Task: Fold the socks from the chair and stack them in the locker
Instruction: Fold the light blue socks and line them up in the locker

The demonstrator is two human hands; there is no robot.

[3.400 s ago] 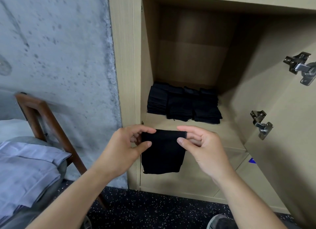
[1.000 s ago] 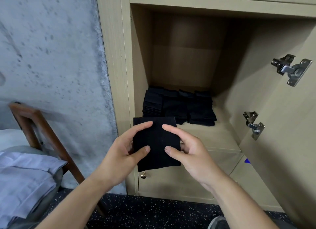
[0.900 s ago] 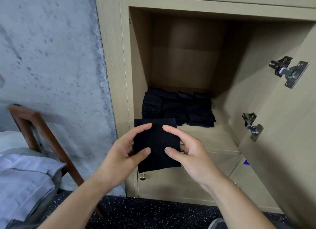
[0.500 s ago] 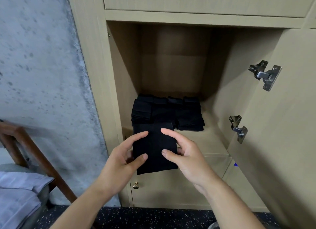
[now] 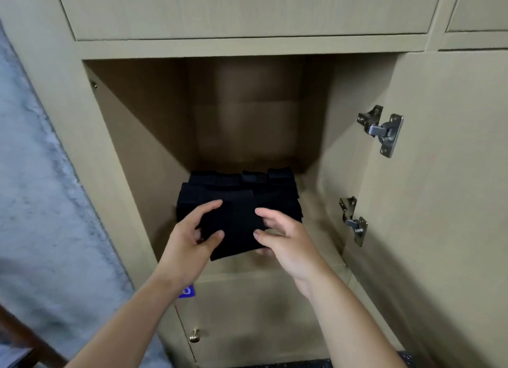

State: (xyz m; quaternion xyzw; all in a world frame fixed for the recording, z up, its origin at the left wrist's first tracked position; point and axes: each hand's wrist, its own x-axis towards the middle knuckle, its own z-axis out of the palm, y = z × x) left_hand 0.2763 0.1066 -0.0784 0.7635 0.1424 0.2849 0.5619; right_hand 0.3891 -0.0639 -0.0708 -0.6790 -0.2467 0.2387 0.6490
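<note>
From the head view, a folded black sock (image 5: 233,230) was held out flat at the locker (image 5: 247,47) mouth, pinched on its left edge by the left hand (image 5: 189,241) and on its right edge by the right hand (image 5: 286,239), thumbs on top, fingers curled beneath. The sock's long axis was pointed straight away from the hands, into the compartment. The stacks of folded socks (image 5: 277,194) were seen directly beyond the fingertips, on the shelf floor (image 5: 316,211), the held sock's far edge overlapping them in the picture; contact could not be told. Both hands were judged equally near, so a short forward push was called for.
</note>
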